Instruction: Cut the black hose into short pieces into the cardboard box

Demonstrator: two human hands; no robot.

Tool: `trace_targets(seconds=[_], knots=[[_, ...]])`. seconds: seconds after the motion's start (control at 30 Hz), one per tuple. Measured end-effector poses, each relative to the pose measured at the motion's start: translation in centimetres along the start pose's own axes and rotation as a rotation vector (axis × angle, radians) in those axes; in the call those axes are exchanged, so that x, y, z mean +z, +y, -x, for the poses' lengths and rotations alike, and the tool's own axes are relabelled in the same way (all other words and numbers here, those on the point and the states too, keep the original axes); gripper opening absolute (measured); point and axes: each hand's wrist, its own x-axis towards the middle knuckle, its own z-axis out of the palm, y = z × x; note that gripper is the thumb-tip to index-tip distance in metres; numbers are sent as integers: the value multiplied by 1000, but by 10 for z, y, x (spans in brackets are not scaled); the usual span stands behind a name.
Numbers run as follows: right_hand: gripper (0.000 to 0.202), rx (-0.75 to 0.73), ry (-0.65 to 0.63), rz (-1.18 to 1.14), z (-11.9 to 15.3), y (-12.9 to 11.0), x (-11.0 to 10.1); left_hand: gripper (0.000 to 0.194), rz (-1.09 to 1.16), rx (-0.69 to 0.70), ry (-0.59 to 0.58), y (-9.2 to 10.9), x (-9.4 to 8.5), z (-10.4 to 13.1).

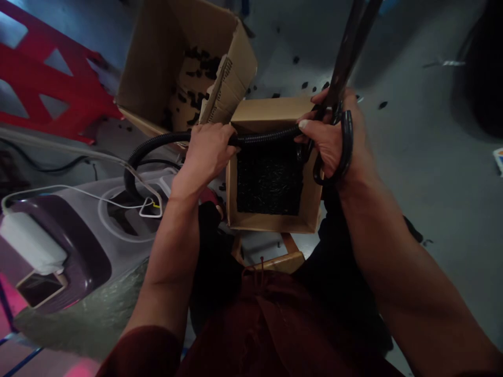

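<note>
Nearest the camera, a dark red shirt front point(271, 324), with bare forearms reaching out on both sides. Left hand point(208, 152) closed over a black corrugated tube point(267, 137), just at the left edge of a small carton point(271, 223). Right hand point(334, 144) closed too, with large black-handled shears point(349, 52) gripped along with the tube near the thumb; in this dim, blurred light, hard to tell exactly where on the tube, or how wide apart the blades. Blades pointing up and away, tube stretched between both hands across the carton mouth. Inside, a thick layer of short black pieces point(271, 183).

From the left hand, tube looping round and down into a pale bin point(102, 220), close to a loose white cable point(63, 186). Beyond, a bigger carton point(153, 78) with a torn flap and scattered dark bits point(192, 99); more on the floor.

Main risk, by judgement: a nipped finger or thumb, from fingertips so close to the shears with the tube in the same grip. Also a snagged or dragged cable, from a hard pull on the tube, and bits spilled over the rim, from a knock to the carton.
</note>
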Motion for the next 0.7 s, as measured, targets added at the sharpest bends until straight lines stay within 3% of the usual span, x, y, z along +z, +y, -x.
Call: trace_targets(seconds=[0.27,0.43,0.6,0.7], knots=[[34,73,-105,67,5,-3,5,34,177,173,-59,20,2,0],[36,75,-129,61,5,1,8,32,214,150,-49,26,-2,-1],[29,157,-109,-17,7,-4,10,35,270,117,11,32,-5,1],[35,196,-81,-77,7,-4,16,33,321,100,35,36,-5,3]])
